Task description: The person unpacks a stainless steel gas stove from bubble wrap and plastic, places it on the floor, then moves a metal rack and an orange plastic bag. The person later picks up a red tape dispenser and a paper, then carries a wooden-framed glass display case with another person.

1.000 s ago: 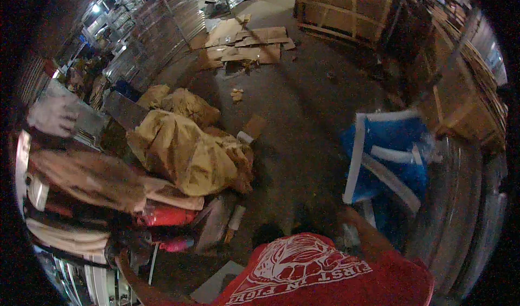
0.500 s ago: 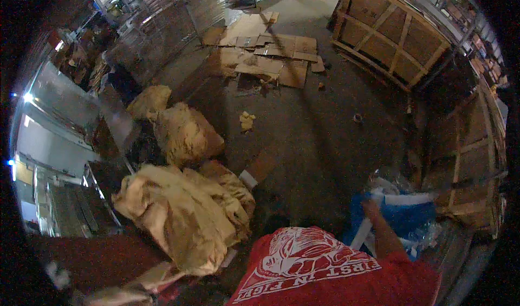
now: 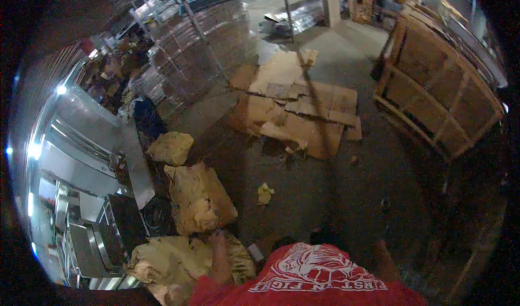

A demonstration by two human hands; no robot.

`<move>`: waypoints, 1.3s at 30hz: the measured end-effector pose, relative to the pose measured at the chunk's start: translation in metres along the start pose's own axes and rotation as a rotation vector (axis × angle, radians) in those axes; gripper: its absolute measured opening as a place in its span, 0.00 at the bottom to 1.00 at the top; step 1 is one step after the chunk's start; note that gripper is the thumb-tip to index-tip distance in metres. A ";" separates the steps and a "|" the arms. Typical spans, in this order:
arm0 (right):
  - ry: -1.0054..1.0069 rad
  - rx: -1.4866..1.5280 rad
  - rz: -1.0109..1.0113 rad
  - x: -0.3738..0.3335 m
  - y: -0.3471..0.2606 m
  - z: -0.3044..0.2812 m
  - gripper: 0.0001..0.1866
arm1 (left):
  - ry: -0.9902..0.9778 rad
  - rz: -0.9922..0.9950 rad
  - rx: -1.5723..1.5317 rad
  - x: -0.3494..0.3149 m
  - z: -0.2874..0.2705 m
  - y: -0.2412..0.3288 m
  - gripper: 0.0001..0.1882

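My left hand [image 3: 218, 239] reaches forward at the lower left, over the edge of a crumpled tan sack [image 3: 168, 260]. Just beyond it lies another bulging tan sack [image 3: 200, 197], close to the fingertips. Whether the hand grips or only rests there is not clear, as its fingers are dim and blurred. My right hand [image 3: 381, 247] is out at the lower right, above the dark floor. Its fingers are lost in shadow, and nothing can be made out in them.
Flattened cardboard [image 3: 303, 108] covers the floor ahead. A third sack [image 3: 171, 148] lies farther left. Wooden crates [image 3: 439, 89] stand at right, a wrapped stack [image 3: 203, 46] at back left. A yellowish scrap [image 3: 265, 193] and a small round object [image 3: 385, 202] lie on the floor.
The view has tilted up. My right hand has left the blue-and-white item with clear plastic, which is no longer visible. My left hand now shows at the sacks.
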State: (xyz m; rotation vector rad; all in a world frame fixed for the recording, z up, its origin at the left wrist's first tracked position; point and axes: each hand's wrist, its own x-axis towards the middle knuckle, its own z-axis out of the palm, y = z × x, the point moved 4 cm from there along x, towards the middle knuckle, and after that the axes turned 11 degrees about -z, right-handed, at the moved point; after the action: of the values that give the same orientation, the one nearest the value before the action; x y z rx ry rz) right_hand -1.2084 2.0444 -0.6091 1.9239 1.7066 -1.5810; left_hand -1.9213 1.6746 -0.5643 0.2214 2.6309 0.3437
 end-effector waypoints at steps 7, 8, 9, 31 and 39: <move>0.340 -0.015 -0.733 0.228 -0.395 -0.218 0.19 | -0.501 0.033 -0.201 -0.002 0.140 0.240 0.30; 0.328 0.051 -0.792 0.253 -0.437 -0.235 0.19 | -0.559 0.002 -0.199 0.003 0.155 0.269 0.30; 0.299 0.118 -0.929 0.281 -0.471 -0.250 0.20 | -0.623 -0.039 -0.184 0.009 0.167 0.293 0.30; -0.037 0.177 -0.143 0.771 -0.716 -0.542 0.23 | -0.407 0.420 -0.448 0.458 0.194 1.226 0.26; 0.186 0.142 -0.543 0.986 -1.017 -0.787 0.21 | -0.628 0.014 -0.043 0.471 0.240 1.282 0.23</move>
State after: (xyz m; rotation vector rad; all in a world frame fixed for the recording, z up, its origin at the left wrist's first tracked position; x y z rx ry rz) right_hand -1.7157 3.5765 -0.4612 1.8122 2.4143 -1.7687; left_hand -2.0964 3.0490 -0.6165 0.2809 2.0021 0.2783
